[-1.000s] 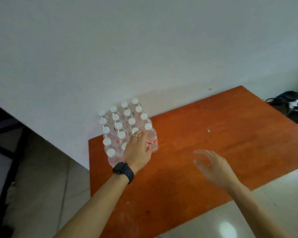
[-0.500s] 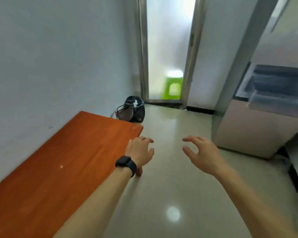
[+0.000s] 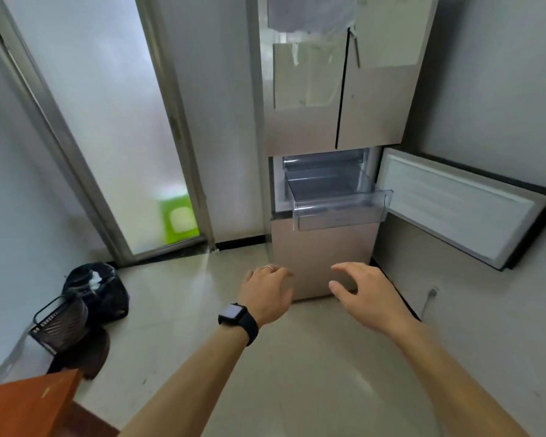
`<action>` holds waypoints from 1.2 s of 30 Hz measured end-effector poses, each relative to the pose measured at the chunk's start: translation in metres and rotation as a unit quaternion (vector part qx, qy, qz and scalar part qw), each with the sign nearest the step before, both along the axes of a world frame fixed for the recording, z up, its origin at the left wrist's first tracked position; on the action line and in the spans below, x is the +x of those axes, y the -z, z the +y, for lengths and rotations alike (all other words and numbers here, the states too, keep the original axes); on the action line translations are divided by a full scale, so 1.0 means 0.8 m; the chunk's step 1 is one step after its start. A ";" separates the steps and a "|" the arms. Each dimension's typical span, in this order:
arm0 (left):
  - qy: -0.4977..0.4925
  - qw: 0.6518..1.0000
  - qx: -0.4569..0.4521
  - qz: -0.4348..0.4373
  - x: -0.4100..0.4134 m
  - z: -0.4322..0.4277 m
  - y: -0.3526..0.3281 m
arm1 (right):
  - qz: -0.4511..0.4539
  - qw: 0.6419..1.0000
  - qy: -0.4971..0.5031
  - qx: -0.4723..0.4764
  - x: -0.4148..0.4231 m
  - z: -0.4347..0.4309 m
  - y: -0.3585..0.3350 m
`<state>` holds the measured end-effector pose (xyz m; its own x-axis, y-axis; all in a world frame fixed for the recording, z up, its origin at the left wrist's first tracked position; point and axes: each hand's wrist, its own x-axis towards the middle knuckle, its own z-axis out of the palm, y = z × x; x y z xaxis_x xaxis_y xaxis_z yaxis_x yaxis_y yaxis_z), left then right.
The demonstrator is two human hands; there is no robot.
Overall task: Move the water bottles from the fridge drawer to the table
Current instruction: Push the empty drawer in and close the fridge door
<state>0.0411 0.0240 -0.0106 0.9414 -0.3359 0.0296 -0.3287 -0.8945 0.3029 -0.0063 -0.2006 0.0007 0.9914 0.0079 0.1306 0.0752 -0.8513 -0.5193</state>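
Scanning for water bottles first: none is being shown anywhere in this view. The clear fridge drawer, pulled out of the open lower compartment, is looking bare of them from this angle, though its floor is partly hidden behind the front wall. Nothing is being carried. The left grip and the right grip are being held out side by side above the floor, well short of the drawer, fingers spread and loosely bent, closed on nothing. The step in hand is being judged as the empty-handed approach to the fridge. Next, a closer look into the drawer is being called for. Any bottles found there are to be grasped and carried to the bench, whose corner is showing at lower left.
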 end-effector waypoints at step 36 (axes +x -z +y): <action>-0.010 0.957 0.118 -0.264 0.784 -0.330 0.029 | 0.271 0.660 0.262 0.650 0.698 -0.283 0.193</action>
